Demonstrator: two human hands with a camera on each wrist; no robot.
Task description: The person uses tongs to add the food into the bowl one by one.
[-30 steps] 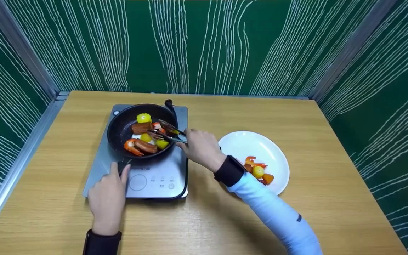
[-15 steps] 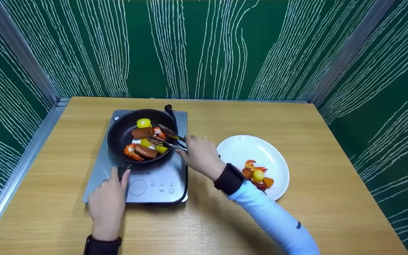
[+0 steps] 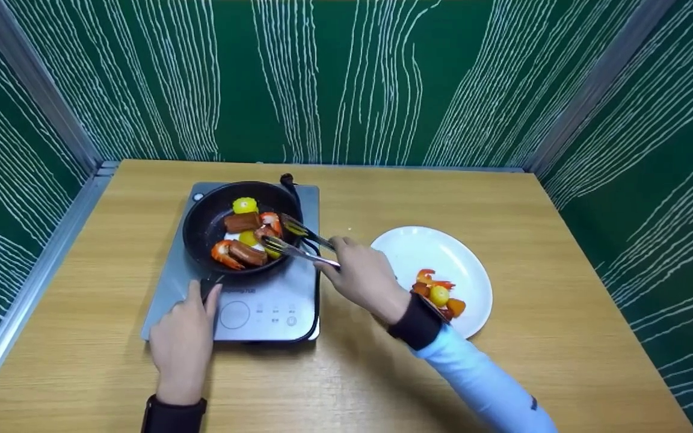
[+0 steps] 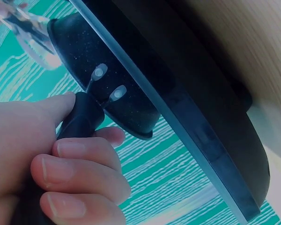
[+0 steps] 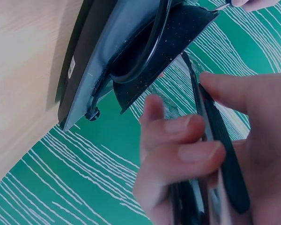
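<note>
A black frying pan (image 3: 202,225) sits on a grey induction cooker (image 3: 262,300). It holds sausage pieces (image 3: 248,252), shrimp (image 3: 221,251) and yellow corn pieces (image 3: 244,205). My left hand (image 3: 183,337) grips the pan's black handle (image 4: 79,124) at the cooker's front. My right hand (image 3: 363,278) holds metal tongs (image 3: 298,240); their tips reach over the pan's right side, around a shrimp (image 3: 269,224). Whether the tips squeeze it is unclear. In the right wrist view my fingers (image 5: 187,145) curl round the tongs' arms (image 5: 215,136).
A white plate (image 3: 425,249) to the right of the cooker carries shrimp, a yellow ball and orange pieces (image 3: 440,293). The wooden table (image 3: 563,313) is boxed in by green patterned walls on three sides. The cooker's black cord (image 3: 289,183) runs behind the pan.
My right hand has drawn back to the right and toward me, pulling the tongs outward across the pan's right side. The left hand stays on the handle.
</note>
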